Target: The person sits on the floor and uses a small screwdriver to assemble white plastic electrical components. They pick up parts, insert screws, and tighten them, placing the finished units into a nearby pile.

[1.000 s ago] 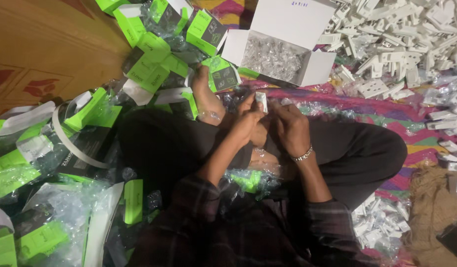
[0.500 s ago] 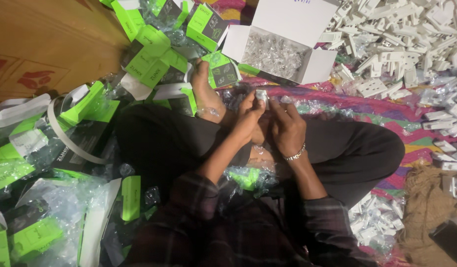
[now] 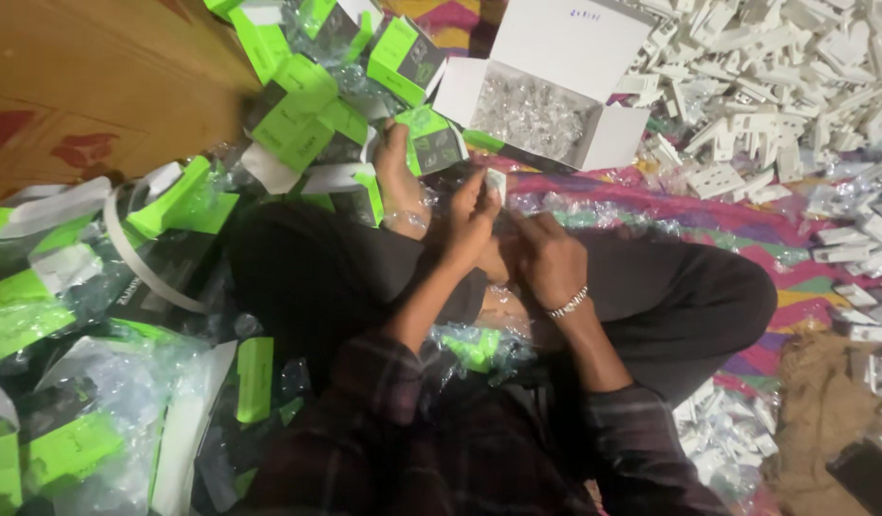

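Observation:
I sit cross-legged on the floor. My left hand (image 3: pixel 471 215) is raised over my lap and pinches a small white plug-like part (image 3: pixel 495 182) between fingertips. My right hand (image 3: pixel 546 256), with a silver bracelet on the wrist, is curled just beside it, fingers closed around something small that I cannot make out. The two hands nearly touch. A green packet (image 3: pixel 474 346) in clear plastic lies in my lap below them.
An open white box (image 3: pixel 594 143) of clear-bagged parts stands ahead. A heap of white adapters (image 3: pixel 804 86) fills the upper right. Green and black retail boxes (image 3: pixel 307 96) pile at left and upper left. A wooden surface (image 3: pixel 87 86) lies at far left, a colourful mat (image 3: pixel 708 210) under me.
My hands stay together over my lap; the left hand has lifted the white part slightly. The view shifted a little.

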